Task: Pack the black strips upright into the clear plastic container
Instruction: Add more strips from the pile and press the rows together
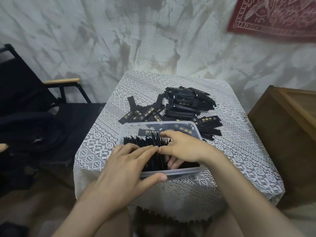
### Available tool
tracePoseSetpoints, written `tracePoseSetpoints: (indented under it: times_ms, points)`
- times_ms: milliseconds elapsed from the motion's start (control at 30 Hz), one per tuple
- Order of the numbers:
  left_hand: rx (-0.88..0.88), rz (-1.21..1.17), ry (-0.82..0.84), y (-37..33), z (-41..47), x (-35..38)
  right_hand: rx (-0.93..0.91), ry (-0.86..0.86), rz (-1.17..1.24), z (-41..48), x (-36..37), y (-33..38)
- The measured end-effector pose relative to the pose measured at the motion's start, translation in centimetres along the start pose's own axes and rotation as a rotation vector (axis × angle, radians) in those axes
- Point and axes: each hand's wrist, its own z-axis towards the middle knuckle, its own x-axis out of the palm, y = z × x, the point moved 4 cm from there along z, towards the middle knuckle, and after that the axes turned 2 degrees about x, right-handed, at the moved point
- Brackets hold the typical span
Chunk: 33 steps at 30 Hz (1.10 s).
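Left hand [126,166] lies flat on the strips [142,142]; right hand [183,147] digs among them, grip unclear. Released too soon, the row in the container [153,123] could topple.

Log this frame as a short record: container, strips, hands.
container: clear, on table
strips: row upright inside, some flat at far end
pile: loose, on table beyond container
left hand: fingers flat on strips, thumb on near rim
right hand: inside container, fingers among strips; grip unclear
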Motion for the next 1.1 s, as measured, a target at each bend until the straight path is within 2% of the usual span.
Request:
tracePoseSetpoints:
  times_ms: [300, 767, 967, 1100]
  points:
    - [0.019, 0.009, 0.062, 0.1, 0.0, 0.0, -0.034, 0.116, 0.029, -0.2, -1.3, 0.6]
    - [-0.030, 0.025, 0.101, 0.2, -0.1, 0.3, -0.049, 0.174, 0.056, -0.5, -0.3, -0.1]
    - [-0.011, 0.030, 0.107, 0.3, -0.1, 0.2, -0.053, 0.144, 0.040, -1.0, -0.6, 0.2]
    - [0.002, 0.037, 0.114, 0.2, -0.1, 0.2, -0.070, 0.109, -0.064, -1.6, -0.7, 0.4]
